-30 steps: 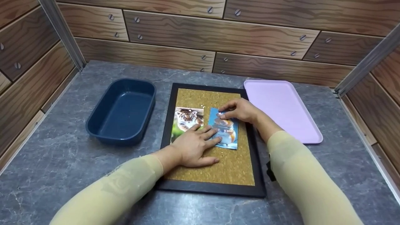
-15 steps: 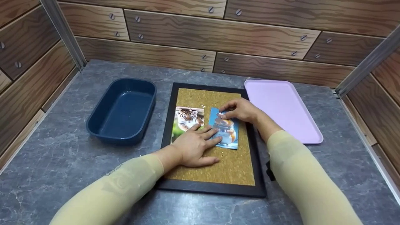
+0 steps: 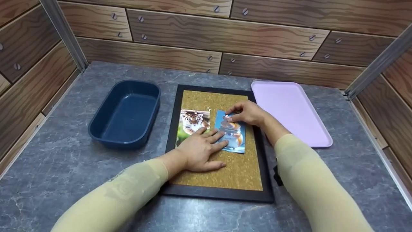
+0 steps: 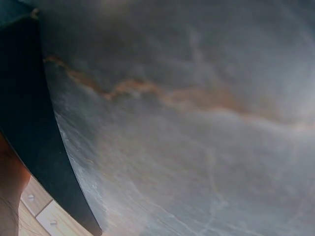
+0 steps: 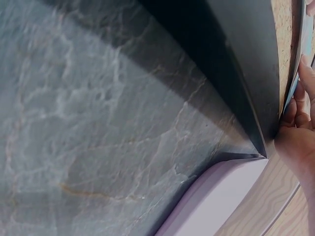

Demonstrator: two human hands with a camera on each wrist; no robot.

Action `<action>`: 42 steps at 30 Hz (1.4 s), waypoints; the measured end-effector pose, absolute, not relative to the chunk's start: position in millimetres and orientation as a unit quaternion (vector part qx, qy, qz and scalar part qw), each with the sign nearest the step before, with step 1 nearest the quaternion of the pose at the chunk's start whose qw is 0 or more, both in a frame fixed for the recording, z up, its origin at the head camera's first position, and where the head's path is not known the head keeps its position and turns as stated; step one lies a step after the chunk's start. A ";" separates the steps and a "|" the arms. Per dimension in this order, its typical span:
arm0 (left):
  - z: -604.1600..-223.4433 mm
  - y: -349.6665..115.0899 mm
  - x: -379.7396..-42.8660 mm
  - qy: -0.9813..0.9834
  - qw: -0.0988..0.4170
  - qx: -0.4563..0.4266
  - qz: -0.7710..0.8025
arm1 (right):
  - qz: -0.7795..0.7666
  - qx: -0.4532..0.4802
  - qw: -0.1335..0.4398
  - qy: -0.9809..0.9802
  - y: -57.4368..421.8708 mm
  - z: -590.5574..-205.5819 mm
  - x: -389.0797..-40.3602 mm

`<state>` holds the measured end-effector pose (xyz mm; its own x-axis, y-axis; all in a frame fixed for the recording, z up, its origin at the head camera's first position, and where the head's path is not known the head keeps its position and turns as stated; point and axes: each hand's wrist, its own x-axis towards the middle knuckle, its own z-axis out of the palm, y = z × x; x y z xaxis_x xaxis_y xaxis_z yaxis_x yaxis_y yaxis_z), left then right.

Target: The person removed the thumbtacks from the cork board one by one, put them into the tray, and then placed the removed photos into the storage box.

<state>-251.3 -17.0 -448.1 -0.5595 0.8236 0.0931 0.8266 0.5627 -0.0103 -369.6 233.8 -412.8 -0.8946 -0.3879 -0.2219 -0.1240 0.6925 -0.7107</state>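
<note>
My left hand [image 3: 202, 151] lies flat with spread fingers across the board. Its fingertips press the lower left part of a blue picture card [image 3: 236, 141] showing a round grey and orange figure. At the card's top edge, my right hand [image 3: 249, 113] has thumb and index fingertips together around a tiny pale push pin [image 3: 226, 116], mostly hidden by the fingers. A tiger picture [image 3: 193, 120] lies to the left, partly under the left hand. Both sit on a cork board [image 3: 239, 174] with a black frame. In the right wrist view, the right hand [image 5: 300, 128] reaches over the frame.
A deep dark blue tray [image 3: 124, 119] stands left of the board. On the right a flat lilac tray [image 3: 296, 112] lies close to the frame. Small whitish bits [image 3: 209, 109] show near the tiger picture's top. Wood-patterned walls [image 3: 180, 32] enclose the grey marbled table [image 3: 45, 154].
</note>
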 end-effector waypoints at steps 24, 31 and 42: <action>-446.9 -16.2 -250.6 -0.885 0.042 -0.464 -0.006 | -0.391 -0.153 0.159 0.894 232.6 -415.5 -369.1; -446.0 -16.1 -250.9 -0.886 0.037 -0.462 -0.006 | -0.390 -0.143 0.163 0.895 232.5 -414.2 -369.6; -446.6 -16.2 -250.6 -0.887 0.033 -0.460 -0.015 | -0.412 -0.141 0.155 0.887 230.9 -414.1 -366.8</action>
<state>-250.6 -16.2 -446.6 -0.5750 0.8150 0.0726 0.8169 0.5767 -0.0040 -366.8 230.9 -414.1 -0.9124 -0.3772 -0.1587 -0.1223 0.6213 -0.7740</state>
